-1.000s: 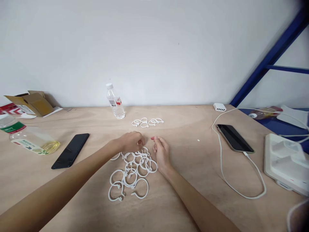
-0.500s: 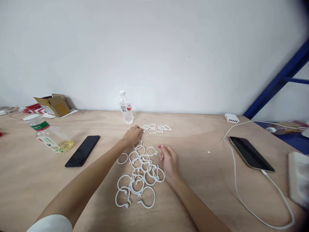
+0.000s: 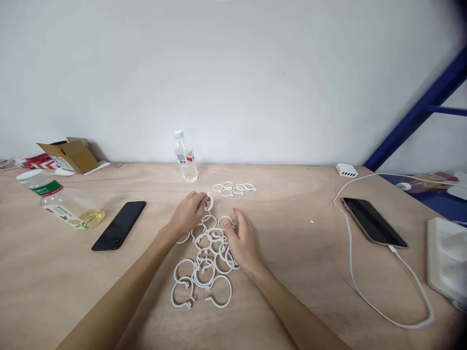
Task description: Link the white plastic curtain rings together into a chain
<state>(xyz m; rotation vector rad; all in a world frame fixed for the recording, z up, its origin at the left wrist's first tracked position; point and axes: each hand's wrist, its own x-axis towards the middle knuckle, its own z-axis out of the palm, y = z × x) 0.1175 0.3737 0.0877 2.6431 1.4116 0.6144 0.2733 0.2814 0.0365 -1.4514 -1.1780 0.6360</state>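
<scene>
A loose pile of several white plastic rings (image 3: pixel 204 265) lies on the wooden table (image 3: pixel 284 243) in front of me. My left hand (image 3: pixel 188 211) is at the far edge of the pile, its fingers pinched on one white ring (image 3: pixel 209 201) lifted off the table. My right hand (image 3: pixel 241 240) rests on the pile's right side, fingers bent down onto the rings; what they grip is hidden. Farther back, a short row of linked white rings (image 3: pixel 234 188) lies flat near a small water bottle (image 3: pixel 185 156).
A black phone (image 3: pixel 118 231) and a lying bottle of yellow liquid (image 3: pixel 60 204) are at the left, with a cardboard box (image 3: pixel 69 154) behind. At the right, a phone (image 3: pixel 372 219) on a white cable (image 3: pixel 352 272), a white charger (image 3: pixel 346 170) and a white tray (image 3: pixel 447 257).
My left hand drew back from the far row of rings to the pile and now pinches one ring. My right hand moved left onto the pile.
</scene>
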